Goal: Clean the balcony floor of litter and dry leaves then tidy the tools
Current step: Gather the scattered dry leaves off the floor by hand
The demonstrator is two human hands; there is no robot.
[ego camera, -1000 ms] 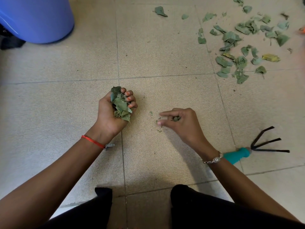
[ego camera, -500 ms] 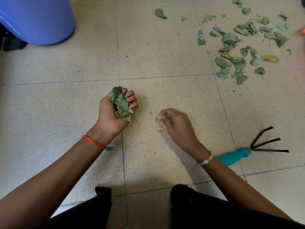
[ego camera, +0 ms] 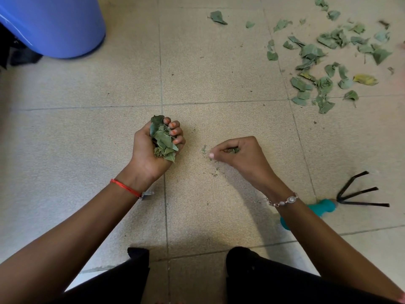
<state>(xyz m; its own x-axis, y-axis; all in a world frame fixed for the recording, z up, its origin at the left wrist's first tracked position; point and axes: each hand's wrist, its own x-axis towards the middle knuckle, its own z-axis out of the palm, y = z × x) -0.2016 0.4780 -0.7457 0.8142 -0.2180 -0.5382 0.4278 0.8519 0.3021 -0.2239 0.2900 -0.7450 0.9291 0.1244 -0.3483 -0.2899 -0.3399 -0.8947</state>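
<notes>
A bunch of dry leaves (ego camera: 163, 140) is clenched in the left hand (ego camera: 145, 151) over the tiled floor (ego camera: 219, 73); small fragments (ego camera: 233, 150) are pinched by the right hand (ego camera: 246, 157). Loose leaves (ego camera: 311, 51) are seen scattered far right.

Beige tiled floor (ego camera: 219, 69): scattered leaves (ego camera: 324, 62) far right, hand rake (ego camera: 341, 202) right, blue bin (ego camera: 57, 25) far left.

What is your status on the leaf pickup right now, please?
Left hand gripping bunch of leaves. Right hand pinching leaf bits off the floor. Loose leaves lie upper right; hand rake beside right wrist, nothing blocking.
</notes>
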